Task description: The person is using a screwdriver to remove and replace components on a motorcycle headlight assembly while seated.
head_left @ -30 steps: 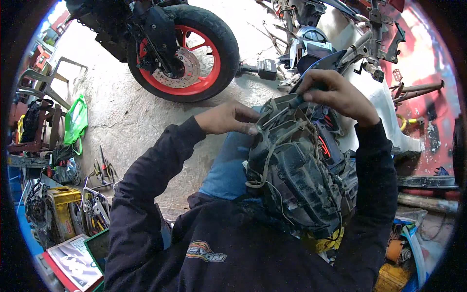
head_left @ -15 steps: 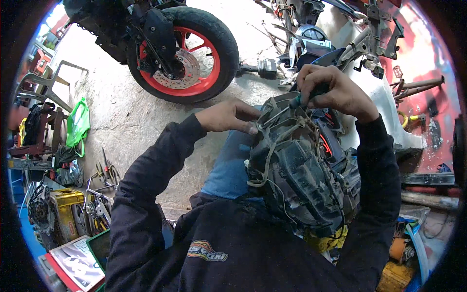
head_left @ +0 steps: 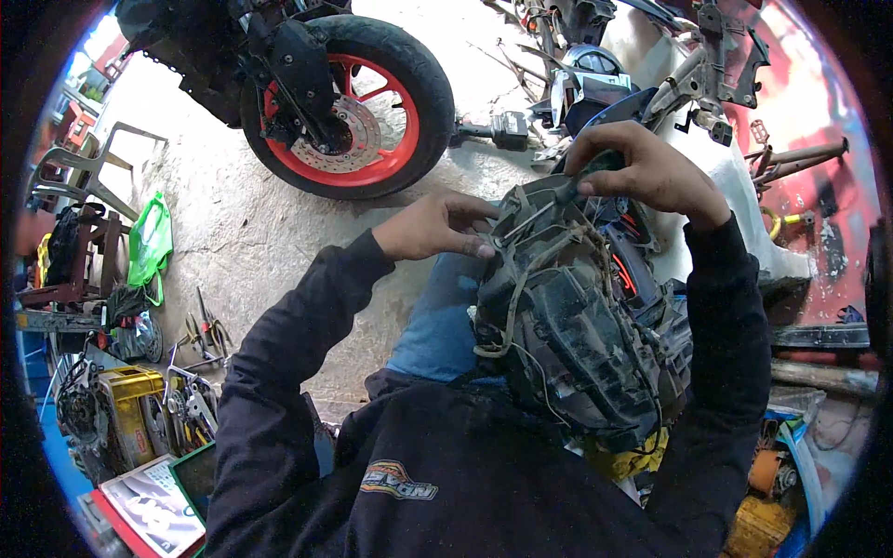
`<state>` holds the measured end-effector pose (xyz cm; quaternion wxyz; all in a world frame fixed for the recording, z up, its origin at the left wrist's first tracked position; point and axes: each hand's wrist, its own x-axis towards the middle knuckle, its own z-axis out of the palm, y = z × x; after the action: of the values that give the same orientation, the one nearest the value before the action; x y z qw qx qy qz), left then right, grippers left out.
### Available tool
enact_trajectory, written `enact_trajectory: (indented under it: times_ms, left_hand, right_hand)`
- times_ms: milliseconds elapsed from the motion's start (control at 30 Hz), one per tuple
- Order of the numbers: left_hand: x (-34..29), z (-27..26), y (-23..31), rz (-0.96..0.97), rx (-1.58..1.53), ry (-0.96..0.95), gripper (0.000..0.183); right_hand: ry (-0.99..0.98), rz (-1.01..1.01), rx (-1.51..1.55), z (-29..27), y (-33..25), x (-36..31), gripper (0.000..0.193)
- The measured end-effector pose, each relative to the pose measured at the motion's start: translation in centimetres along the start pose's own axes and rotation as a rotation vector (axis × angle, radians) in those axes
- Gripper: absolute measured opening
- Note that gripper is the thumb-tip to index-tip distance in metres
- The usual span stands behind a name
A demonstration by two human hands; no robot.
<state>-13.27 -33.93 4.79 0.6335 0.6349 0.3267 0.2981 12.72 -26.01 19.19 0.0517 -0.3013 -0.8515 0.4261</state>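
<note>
Head view: screwdriver (head_left: 535, 219) slants over a dusty black housing (head_left: 572, 335)

At the left, a bright green bag (head_left: 149, 244) hangs beside brown wooden furniture, with a yellow container (head_left: 126, 409) nearer and a few hand tools (head_left: 198, 335) on the floor. Farther off, a motorcycle's front wheel (head_left: 428, 93) shows a red rim and black tyre. The person's left hand (head_left: 435, 228) has its fingers partly curled, thumb and fingertips at the housing's far left corner; whether they pinch it cannot be told. The housing lies by the lap, right of a blue trouser leg (head_left: 433, 316). At its far end, the right hand (head_left: 642, 177) grasps the screwdriver's dark green handle, the shaft pointing near and left toward the left thumb. Rightmost stands a red wall (head_left: 823, 279).
</note>
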Motion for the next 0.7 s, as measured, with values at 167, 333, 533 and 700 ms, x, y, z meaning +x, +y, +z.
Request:
enact_trajectory:
  times_ms: [167, 333, 533, 700]
  left_hand:
    - [-0.3, 0.1, -0.5, -0.108, -0.050, 0.038, 0.057]
    - [0.0, -0.2, -0.7, -0.106, -0.085, 0.045, 0.056]
    - [0.1, -0.5, -0.1, -0.055, 0.017, -0.015, 0.059]
    - [-0.1, -0.5, 0.4, -0.108, 0.048, -0.008, 0.058]
  right_hand:
    - [0.017, -0.091, 0.088, -0.2, 0.3, 0.3, 0.025]
    - [0.007, 0.211, 0.041, -0.1, -1.6, 0.6, 0.025]
    - [-0.066, -0.028, 0.008, -0.3, 1.3, 0.2, 0.026]
    - [-0.012, -0.035, 0.093, 0.6, 0.1, -0.1, 0.022]
